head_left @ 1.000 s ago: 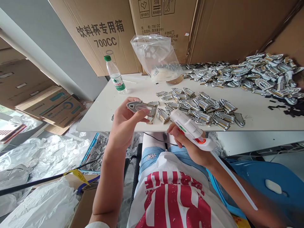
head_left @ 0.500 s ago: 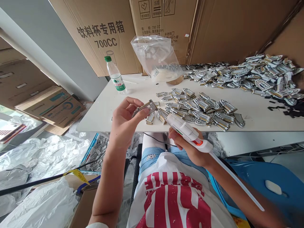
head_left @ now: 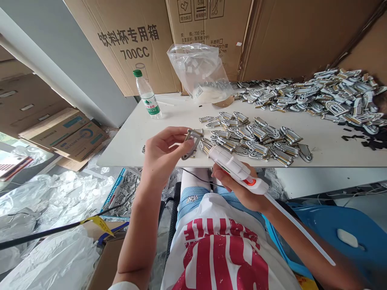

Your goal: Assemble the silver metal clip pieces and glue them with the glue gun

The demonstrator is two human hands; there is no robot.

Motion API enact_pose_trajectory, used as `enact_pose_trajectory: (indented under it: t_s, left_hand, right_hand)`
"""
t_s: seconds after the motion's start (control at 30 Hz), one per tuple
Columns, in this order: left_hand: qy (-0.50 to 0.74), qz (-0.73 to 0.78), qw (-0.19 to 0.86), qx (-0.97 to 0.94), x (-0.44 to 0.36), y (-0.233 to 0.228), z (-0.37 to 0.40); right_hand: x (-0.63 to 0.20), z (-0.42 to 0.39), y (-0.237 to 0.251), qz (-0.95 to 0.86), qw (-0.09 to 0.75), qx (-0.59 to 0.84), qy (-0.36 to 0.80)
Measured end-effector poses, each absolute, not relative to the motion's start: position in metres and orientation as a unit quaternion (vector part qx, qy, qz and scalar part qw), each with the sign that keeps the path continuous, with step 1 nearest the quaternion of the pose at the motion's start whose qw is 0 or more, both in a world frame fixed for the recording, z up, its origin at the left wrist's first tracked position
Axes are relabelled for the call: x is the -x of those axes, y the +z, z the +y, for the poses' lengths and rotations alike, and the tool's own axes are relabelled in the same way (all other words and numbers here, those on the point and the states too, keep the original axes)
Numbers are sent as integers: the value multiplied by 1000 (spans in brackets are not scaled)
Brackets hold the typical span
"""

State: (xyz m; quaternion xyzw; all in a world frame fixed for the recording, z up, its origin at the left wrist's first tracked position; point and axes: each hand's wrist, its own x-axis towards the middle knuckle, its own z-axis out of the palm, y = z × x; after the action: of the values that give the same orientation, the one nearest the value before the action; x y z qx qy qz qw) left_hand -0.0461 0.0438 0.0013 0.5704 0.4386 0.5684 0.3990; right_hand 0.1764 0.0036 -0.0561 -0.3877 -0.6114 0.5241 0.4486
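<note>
Between thumb and fingers, my left hand [head_left: 167, 151] pinches a small arched frame piece [head_left: 193, 139] above the table's front edge. My right hand [head_left: 229, 179] is wrapped round a white glue gun [head_left: 234, 167] with an orange-red trigger; a long glue stick [head_left: 299, 227] sticks out of its back end. The gun's nozzle points toward the held piece, and I cannot tell whether the two touch. Behind the gun lies a loose heap of similar arched pieces [head_left: 256, 135] in white, grey and gold.
A water bottle [head_left: 149, 98] stands at the table's back left, beside a clear plastic bag [head_left: 202, 76]. A large pile of pieces [head_left: 332, 96] fills the back right, near black scraps [head_left: 367, 139]. Cardboard boxes [head_left: 136, 24] wall the back. A blue stool [head_left: 341, 229] is at lower right.
My left hand has turned the arched piece from lying slanted to a more upright angle, its arched end now downward. The glue gun has shifted slightly left.
</note>
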Motion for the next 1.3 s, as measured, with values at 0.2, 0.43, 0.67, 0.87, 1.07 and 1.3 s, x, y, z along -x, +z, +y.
enact_pose_trajectory:
  t_s: [0.2,0.43,0.67,0.87,1.07,1.3]
  left_hand:
    - [556,437,408,-577,45,3,41]
    - [535,430,428,-588,46,6,37]
    - [529,435,424,-592,45,8,35]
    - [531,431,433,-587,44,8,33]
    - [533,432,434,-584,43,9,32]
    - [530,427,437,-588,42,12,29]
  right_hand:
    - [-176,3,-58,-614,460,377,518]
    - [-175,3,-51,-622,452,404,496]
    - [-174,4,-51,-623,455,403,491]
    - [-174,3,-50,-621,460,421,475]
    - [-173,2,-48,-630,471,427,446]
    - [-175,0,-46,-662,478,403,413]
